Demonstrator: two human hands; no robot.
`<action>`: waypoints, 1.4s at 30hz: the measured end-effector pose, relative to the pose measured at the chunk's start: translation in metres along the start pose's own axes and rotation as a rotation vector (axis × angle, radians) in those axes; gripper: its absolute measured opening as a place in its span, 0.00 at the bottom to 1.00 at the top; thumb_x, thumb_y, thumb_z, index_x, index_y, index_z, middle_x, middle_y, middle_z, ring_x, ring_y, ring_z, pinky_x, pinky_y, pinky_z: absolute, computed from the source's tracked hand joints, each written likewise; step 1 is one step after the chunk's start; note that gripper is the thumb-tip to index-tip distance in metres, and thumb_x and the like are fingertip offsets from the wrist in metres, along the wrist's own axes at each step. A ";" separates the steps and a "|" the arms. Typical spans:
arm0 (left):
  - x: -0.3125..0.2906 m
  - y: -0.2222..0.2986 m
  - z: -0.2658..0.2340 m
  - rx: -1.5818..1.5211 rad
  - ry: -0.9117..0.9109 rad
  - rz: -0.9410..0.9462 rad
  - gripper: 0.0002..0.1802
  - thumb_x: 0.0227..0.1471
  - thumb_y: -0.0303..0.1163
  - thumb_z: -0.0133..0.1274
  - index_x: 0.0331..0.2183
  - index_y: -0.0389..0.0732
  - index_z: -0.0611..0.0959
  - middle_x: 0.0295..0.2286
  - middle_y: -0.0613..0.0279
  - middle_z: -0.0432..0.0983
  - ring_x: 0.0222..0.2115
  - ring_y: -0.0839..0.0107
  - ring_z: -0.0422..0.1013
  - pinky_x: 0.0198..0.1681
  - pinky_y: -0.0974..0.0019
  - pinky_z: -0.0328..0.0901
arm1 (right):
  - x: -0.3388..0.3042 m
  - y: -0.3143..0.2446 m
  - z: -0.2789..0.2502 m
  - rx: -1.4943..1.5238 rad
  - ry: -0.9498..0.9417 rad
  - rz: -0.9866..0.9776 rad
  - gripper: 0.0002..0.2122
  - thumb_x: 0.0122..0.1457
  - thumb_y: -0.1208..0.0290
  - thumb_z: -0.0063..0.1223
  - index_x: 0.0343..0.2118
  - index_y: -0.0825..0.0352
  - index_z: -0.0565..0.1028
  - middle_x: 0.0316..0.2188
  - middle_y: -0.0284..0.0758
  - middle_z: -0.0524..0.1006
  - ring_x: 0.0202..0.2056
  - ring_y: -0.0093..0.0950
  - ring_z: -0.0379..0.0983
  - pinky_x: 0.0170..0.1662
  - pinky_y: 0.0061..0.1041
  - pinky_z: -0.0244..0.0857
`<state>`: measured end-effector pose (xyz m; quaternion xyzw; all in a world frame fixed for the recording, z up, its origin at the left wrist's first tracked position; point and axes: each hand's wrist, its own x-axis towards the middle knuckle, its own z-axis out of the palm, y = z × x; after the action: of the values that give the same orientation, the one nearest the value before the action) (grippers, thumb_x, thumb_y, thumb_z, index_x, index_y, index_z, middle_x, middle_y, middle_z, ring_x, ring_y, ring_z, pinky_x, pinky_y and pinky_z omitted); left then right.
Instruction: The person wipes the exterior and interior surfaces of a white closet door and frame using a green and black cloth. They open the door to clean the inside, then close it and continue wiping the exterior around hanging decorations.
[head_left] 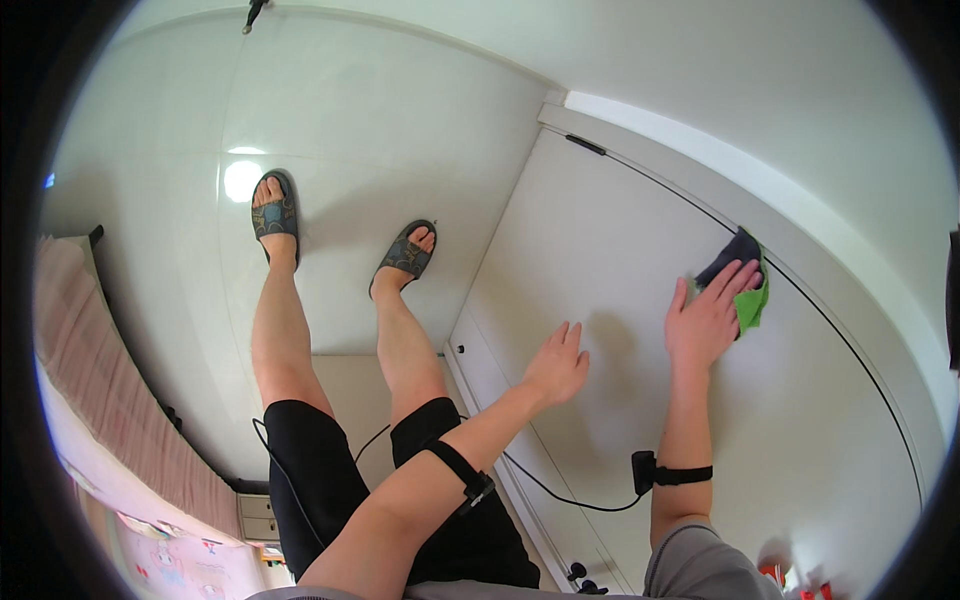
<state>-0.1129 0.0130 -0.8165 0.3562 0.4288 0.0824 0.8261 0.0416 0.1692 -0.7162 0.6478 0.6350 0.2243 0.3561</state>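
A white door (600,250) with a dark seam along its far edge fills the right side. Against it, close to that seam, my right hand (703,320) holds a cloth (752,308), dark on one part and bright green on the other. The fingers lie stretched over the dark part, pressing it to the surface, and the green corner sticks out beside them. My left hand (558,368) is in front of the door, near its left part, with nothing in it. Its fingers are stretched out and partly apart; whether it touches the door I cannot tell.
A black hinge (585,145) sits at the door's upper corner. My slippered feet stand on the pale tiled floor (140,130). A bed with a pink ruffled skirt (130,370) is at the left. Black cables (570,500) hang near my arms. Dark knobs (577,572) show at the bottom.
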 end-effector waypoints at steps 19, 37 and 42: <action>-0.060 0.053 -0.052 0.297 -0.031 0.079 0.38 0.72 0.42 0.48 0.74 0.32 0.62 0.72 0.32 0.58 0.71 0.35 0.58 0.74 0.44 0.58 | -0.081 0.053 -0.056 0.289 -0.281 0.302 0.41 0.71 0.52 0.56 0.82 0.56 0.50 0.81 0.30 0.57 0.69 0.37 0.71 0.67 0.40 0.67; -0.175 0.150 -0.099 0.735 -0.470 0.342 0.38 0.72 0.42 0.51 0.73 0.32 0.64 0.72 0.33 0.60 0.73 0.38 0.57 0.77 0.47 0.52 | -0.384 0.081 -0.048 0.538 -0.216 0.403 0.29 0.61 0.77 0.57 0.68 0.58 0.77 0.56 0.31 0.85 0.52 0.34 0.83 0.54 0.40 0.77; -0.202 0.176 -0.074 0.756 -0.564 0.299 0.38 0.73 0.41 0.51 0.74 0.32 0.63 0.72 0.34 0.59 0.74 0.40 0.57 0.77 0.48 0.52 | -0.441 0.111 -0.124 0.456 -0.037 0.662 0.33 0.57 0.80 0.57 0.69 0.58 0.76 0.61 0.32 0.83 0.54 0.38 0.81 0.54 0.42 0.76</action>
<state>-0.2647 0.0905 -0.5972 0.6970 0.1326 -0.0610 0.7021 -0.0182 -0.2359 -0.4820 0.8837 0.4189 0.1688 0.1231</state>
